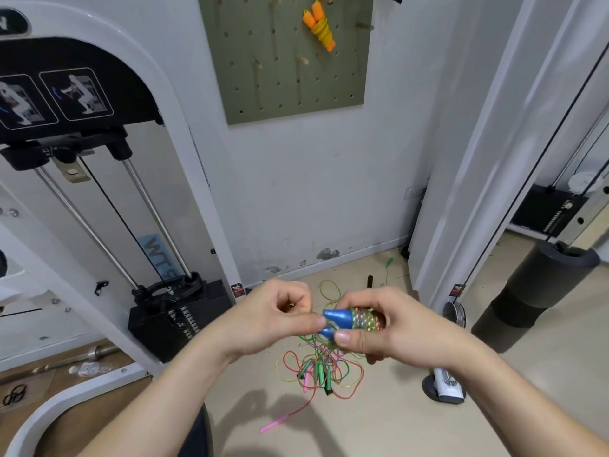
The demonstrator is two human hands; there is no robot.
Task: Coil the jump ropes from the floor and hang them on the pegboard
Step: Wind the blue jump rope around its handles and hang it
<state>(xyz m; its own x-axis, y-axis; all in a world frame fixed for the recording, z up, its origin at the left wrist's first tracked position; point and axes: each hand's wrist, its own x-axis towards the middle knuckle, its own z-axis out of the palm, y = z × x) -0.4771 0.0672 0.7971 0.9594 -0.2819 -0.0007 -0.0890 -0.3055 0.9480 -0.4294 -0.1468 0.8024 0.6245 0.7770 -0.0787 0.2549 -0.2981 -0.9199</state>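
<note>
My right hand (392, 328) grips two jump rope handles (354, 319) side by side; they are glittery with blue tips pointing left. My left hand (280, 316) pinches at those blue tips, where a thin cord seems to leave them. Below the hands a tangle of thin coloured jump ropes (321, 367) with green and pink handles lies on the floor. A pink handle (275, 422) trails out toward me. On the wall above hangs a green pegboard (263, 70) with wooden pegs, and a coiled yellow rope with orange handles (319, 24) hangs on it near the top.
A white cable weight machine (108, 179) with a black weight stack stands at the left. At the right are a white post, a black foam roller (540, 291) and another cable station. A black handle (370, 281) and a green cord lie by the wall.
</note>
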